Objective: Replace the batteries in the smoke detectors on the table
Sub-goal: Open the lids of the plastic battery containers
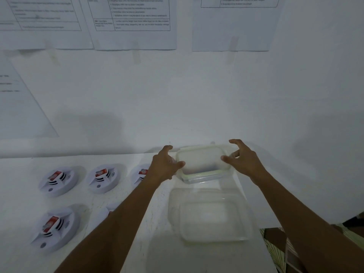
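Several white round smoke detectors lie face down on the white table (126, 198), each with a red-and-white battery in its back: one at the far left (58, 179), one beside it (103, 177), one partly behind my left forearm (140, 173), one nearer me (55, 227). A lidded clear container (202, 162) with a pale green seal stands at the back of the table. My left hand (164, 163) is at its left end and my right hand (243, 158) at its right end, fingers spread and curled around the lid's edges.
A larger clear open plastic tub (210, 213) sits just in front of the lidded container. Printed sheets (134, 22) are taped to the white wall behind. The table's right edge (256, 223) drops to a patterned floor.
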Tool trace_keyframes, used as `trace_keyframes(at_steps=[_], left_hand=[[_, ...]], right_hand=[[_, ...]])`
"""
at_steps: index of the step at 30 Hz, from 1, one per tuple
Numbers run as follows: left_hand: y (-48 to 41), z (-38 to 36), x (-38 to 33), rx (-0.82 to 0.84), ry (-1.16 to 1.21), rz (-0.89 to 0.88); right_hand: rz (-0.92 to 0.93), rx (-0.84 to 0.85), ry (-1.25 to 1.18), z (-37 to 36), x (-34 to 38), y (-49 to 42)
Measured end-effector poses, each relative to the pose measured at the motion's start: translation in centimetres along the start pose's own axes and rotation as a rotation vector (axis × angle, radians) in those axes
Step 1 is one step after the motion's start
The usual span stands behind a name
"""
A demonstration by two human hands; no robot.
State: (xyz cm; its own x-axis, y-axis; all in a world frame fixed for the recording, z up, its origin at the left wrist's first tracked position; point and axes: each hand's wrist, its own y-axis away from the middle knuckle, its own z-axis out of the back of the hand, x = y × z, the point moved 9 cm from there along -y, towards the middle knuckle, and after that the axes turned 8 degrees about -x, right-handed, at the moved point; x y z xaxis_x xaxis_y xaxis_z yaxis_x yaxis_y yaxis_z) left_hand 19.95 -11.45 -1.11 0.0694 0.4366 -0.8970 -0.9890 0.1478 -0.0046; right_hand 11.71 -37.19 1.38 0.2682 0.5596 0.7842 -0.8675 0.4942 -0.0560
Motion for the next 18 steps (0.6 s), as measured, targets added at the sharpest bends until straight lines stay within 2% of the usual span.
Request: trace_keyframes(at_steps=[3,5,8,11,14,18], left_hand=[[0.1,1.0,-1.5,-0.024,0.139,-0.034],[0.2,1.8,-2.6,-0.019,0.337,-0.029],[0.9,2.8,-4.4,-0.033,0.503,-0.06],[1.5,2.4,-5.0,0.018,0.599,-0.091],[1.4,1.0,-4.0,0.083,0.427,-0.163],[1.3,-1.7,-2.0,0.165,-0.104,-0.267]], right_hand=[[0.063,-0.079,-0.038,2.2,1.0,0.2],[0.023,-0.098,-0.245,3.4,1.4,0.3],[-0.122,-0.062,-0.643,4.1,1.9,0.7],[-0.176,-0.048,-0.768,4.0,1.4,1.1],[-0.14,-0.073,-0.763,4.4,0.0,1.3],[-0.077,-0.179,-0.734,7.8,-1.8,1.4]])
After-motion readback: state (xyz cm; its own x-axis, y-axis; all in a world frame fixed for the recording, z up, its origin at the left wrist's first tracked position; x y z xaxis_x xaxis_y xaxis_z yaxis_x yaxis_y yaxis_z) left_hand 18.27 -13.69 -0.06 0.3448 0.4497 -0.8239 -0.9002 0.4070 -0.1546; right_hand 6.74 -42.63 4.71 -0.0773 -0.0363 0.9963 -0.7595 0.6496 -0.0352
